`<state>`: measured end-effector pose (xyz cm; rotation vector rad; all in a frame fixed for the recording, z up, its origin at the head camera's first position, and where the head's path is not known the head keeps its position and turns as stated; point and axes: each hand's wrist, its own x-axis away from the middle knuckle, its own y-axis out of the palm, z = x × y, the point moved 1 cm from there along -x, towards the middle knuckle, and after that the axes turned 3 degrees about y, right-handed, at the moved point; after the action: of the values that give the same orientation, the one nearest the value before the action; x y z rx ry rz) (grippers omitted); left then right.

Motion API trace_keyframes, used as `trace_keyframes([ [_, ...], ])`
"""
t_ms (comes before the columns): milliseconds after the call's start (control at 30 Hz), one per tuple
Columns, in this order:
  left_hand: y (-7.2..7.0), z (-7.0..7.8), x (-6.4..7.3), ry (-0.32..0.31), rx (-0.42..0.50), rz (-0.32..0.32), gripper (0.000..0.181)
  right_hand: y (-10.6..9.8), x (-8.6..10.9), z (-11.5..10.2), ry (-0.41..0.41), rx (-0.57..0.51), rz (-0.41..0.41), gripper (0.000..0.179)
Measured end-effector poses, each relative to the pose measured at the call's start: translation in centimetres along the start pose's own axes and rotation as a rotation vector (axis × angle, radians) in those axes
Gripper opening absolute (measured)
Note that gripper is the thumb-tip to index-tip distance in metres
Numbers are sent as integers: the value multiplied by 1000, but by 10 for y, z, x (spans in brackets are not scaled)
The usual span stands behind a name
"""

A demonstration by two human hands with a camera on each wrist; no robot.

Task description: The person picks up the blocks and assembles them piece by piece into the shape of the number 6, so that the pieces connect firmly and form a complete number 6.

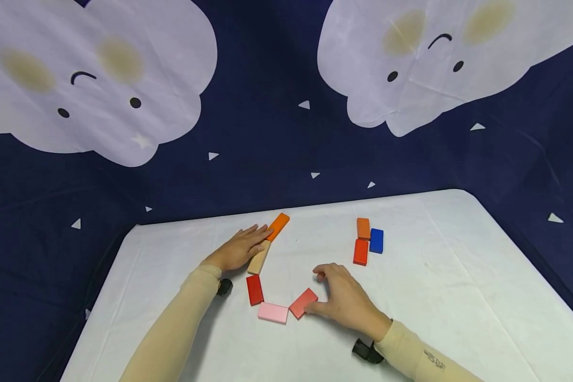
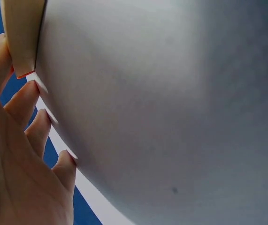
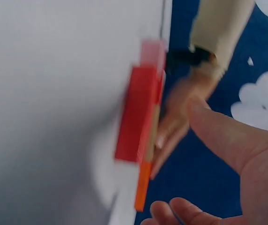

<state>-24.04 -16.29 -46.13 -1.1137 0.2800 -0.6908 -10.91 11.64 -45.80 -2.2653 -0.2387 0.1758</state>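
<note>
A chain of blocks curves over the white table: an orange block, a plain wooden block, a dark red block, a pink block and a salmon-red block. My left hand lies along the orange and wooden blocks, its fingers extended and touching them. In the left wrist view the wooden block is beside the fingers. Beside the salmon block is my right hand, thumb and fingers spread apart. The right wrist view shows a gap between its thumb and that blurred block.
To the right on the white table lie an orange block, a blue block and a red block, grouped together. Behind the table's far edge hangs a dark blue cloth with cloud prints.
</note>
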Motion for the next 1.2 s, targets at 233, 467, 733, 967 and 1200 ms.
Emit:
trace_keyframes([
  [233,1,-3,0,-6,0,-2,54,-31,-9,14,-22,-32,79,76],
  [467,3,-4,-1,-29,6,-12,54,-52,-12,29,1,-43,141,75],
  [733,3,-4,0,-17,0,-4,54,-70,-16,47,76,-64,180,77],
  [967,3,-5,-1,-19,-3,-8,54,-80,-25,60,64,-72,227,76],
  [1200,2,-4,-1,-15,2,-13,54,-83,-32,71,123,-64,223,81],
])
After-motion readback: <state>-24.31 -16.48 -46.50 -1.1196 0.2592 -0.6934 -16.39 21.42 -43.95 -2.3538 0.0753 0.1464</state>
